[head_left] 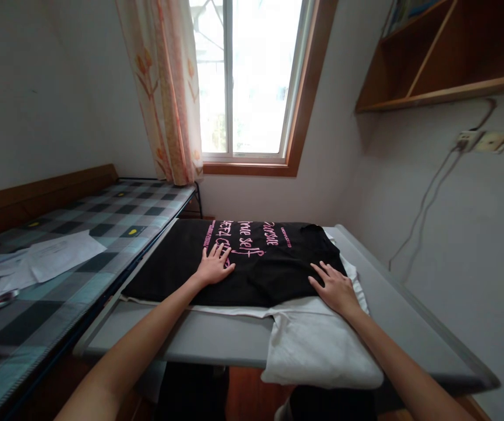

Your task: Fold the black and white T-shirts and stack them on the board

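A black T-shirt [261, 286] with pink lettering lies spread out sideways, its neck end toward the right. Beneath it is a white T-shirt [322, 345], whose sleeve hangs over the near edge of the grey table [230, 336]. My left hand [214, 266] rests flat on the black shirt, fingers spread over the pink print. Near the shirt's right end, my right hand [333, 285] lies with fingers apart on the black cloth, its wrist beside the white fabric. Neither hand grips anything.
On the left stands a bed with a checked mattress [72, 234] and white papers [59, 257] on it. A curtain [168, 93] hangs beside the window. Wooden shelves [445, 93] and a socket [469, 140] with a dangling cord are on the right wall.
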The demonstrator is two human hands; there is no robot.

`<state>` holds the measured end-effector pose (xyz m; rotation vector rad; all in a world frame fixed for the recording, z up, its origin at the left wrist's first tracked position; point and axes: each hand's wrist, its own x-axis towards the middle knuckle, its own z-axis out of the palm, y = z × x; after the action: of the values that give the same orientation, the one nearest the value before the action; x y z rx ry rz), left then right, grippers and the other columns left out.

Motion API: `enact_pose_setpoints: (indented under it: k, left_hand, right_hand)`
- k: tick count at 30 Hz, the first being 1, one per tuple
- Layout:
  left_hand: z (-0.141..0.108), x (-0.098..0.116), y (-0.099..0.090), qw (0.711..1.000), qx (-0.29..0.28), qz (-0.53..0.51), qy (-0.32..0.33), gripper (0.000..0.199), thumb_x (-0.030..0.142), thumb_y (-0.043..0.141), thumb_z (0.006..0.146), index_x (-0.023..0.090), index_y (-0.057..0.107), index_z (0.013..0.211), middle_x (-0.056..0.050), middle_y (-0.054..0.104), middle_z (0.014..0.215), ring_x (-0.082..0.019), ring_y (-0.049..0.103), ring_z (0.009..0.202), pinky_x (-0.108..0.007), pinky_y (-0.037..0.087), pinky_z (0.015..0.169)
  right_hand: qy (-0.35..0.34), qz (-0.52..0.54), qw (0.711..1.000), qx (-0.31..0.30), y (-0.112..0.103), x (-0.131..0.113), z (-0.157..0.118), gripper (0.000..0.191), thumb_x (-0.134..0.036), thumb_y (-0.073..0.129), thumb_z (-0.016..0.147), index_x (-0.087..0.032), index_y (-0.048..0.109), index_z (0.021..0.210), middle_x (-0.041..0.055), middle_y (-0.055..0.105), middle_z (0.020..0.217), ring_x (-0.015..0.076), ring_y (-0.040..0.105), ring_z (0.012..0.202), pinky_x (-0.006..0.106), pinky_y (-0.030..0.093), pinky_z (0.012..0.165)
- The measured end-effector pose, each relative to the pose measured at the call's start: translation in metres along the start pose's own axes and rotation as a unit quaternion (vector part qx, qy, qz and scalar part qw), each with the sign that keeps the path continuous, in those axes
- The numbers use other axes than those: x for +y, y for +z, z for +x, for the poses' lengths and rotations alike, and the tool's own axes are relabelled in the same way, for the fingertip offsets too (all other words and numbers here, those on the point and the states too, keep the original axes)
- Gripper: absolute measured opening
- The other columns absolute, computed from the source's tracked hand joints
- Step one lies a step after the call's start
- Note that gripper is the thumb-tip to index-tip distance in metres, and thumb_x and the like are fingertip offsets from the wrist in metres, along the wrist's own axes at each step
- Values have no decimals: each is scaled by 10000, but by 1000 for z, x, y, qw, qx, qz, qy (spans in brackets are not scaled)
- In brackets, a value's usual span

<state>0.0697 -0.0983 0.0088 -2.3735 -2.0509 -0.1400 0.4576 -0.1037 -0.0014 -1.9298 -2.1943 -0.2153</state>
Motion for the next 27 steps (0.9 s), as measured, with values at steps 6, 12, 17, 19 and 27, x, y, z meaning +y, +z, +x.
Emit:
enact_pose_setpoints:
  k: [6, 12, 17, 19, 27]
  left_hand:
    - [-18, 4, -3, 1000, 5, -6, 7, 736, 649, 275, 897, 239, 263, 1508, -105, 206, 1584, -314, 123, 1462, -605, 95, 1132]
    - [-38, 2, -6, 999, 25, -22, 23, 677, 632, 279, 915, 272, 316, 1488, -84, 270, 1566, -282, 170, 1457, -546, 113, 1156]
    - [-63, -27, -15, 991, 22, -47, 120, 604, 596, 310, 934, 307, 362, 1462, -29, 318, 1551, -234, 239, 1441, -463, 149, 1177]
    - [-73, -49, -23, 987, 6, -67, 145, 585, 583, 345, 930, 314, 385, 1448, -28, 338, 1542, -229, 278, 1426, -447, 176, 1175]
    - [-112, -146, -73, 987, -43, -139, 68, 445, 544, 613, 742, 225, 691, 1042, -59, 629, 1092, -222, 591, 1025, -327, 439, 946]
  right_hand:
    - [-1, -2, 1000, -6, -7, -2, -18, 546, -518, 379, 920, -277, 491, 1397, 68, 434, 1480, 267, 382, 1358, 458, 320, 1064]
    - [-9, 7, 1000, 12, -6, 0, -25, 536, -490, 388, 917, -262, 492, 1392, 76, 462, 1459, 263, 394, 1352, 448, 324, 1067]
    - [-43, 76, 994, 65, -2, 10, -23, 534, -482, 415, 902, -225, 524, 1357, 101, 526, 1393, 258, 465, 1290, 444, 344, 1062]
    - [-70, 119, 988, 72, -4, 18, -22, 509, -493, 433, 890, -225, 580, 1297, 103, 544, 1364, 266, 500, 1249, 450, 365, 1046]
    - [-86, 261, 962, 9, -27, 71, -19, 409, -463, 507, 781, -246, 728, 1049, 94, 657, 1096, 280, 594, 1066, 438, 449, 968]
